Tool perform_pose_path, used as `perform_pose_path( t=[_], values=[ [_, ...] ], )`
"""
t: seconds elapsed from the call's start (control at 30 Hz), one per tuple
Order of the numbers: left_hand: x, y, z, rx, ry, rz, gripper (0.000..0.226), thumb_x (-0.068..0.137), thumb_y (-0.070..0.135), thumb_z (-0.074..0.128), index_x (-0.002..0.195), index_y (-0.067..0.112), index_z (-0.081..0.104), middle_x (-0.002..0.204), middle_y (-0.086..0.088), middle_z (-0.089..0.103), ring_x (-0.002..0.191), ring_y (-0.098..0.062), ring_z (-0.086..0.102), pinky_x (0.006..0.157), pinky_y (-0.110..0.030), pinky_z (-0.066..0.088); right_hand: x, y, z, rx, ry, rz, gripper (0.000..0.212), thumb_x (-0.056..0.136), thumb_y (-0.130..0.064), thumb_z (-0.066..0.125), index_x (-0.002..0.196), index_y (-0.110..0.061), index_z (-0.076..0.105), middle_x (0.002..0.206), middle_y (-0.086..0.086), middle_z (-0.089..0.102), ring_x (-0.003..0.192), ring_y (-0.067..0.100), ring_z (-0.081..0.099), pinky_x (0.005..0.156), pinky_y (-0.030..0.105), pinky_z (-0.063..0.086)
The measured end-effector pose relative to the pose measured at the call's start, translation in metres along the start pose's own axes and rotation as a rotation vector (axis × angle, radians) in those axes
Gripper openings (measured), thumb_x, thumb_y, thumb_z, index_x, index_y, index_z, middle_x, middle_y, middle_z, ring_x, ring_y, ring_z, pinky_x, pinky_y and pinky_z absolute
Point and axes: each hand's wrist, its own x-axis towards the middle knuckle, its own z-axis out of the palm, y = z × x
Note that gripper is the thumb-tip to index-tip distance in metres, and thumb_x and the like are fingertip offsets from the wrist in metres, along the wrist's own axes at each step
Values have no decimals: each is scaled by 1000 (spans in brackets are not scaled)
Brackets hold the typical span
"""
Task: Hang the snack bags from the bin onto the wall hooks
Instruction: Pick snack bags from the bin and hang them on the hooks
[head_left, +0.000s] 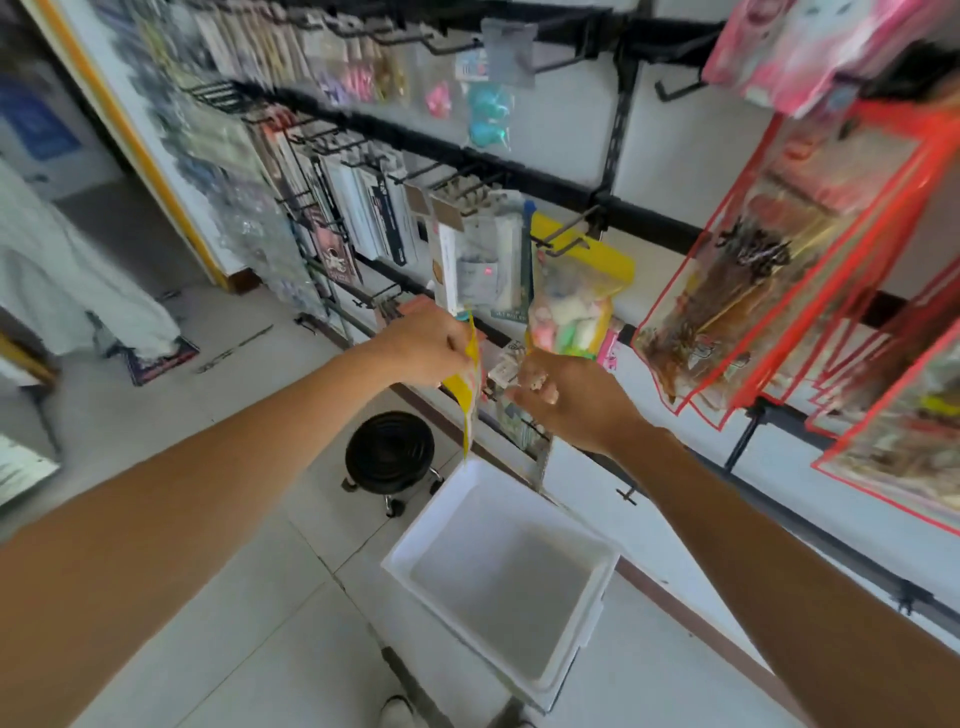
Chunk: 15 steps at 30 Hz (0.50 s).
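Observation:
My left hand (423, 345) pinches the top of a yellow snack bag (466, 395), which hangs edge-on above the white bin (415, 535). My right hand (566, 395) is just right of it, palm up with fingers loosely curled, below a yellow-topped snack bag (569, 306) of pastel sweets. That bag hangs from a black wall hook (566, 239). The bin stands on the floor below both hands and shows no bags inside.
Black rails on the white wall (675, 171) carry many hooks with packets. Large red-edged bags (769, 270) hang at the right. A black round stool (389, 454) stands left of the bin. White cloth (62, 275) is at far left over the tiled floor.

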Motion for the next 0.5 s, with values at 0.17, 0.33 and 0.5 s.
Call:
perform_pose_path(
  t=[0.17,0.33,0.5],
  values=[
    [-26,-10,-29,202,99,121,13,92,22,61,80,18,63,78,6,61,83,-24,61,68,-31,42,24,-19,-22,18,113,-45,27,94,-29,54,121,-23,52,117,2,62,97,23,63,78,37,52],
    [-56,-17,-59,342,176,244,8,90,23,64,86,18,69,80,5,62,73,-14,56,66,-28,35,41,-52,-34,-67,59,-200,55,95,-24,57,146,-18,38,151,4,40,136,27,37,110,37,30],
    [-80,-21,-84,332,291,367,8,89,22,67,86,22,74,66,19,49,60,1,46,76,-31,33,38,-88,-41,-102,103,-313,21,93,-24,60,113,-19,64,114,4,65,110,24,54,95,42,44]
  ],
)
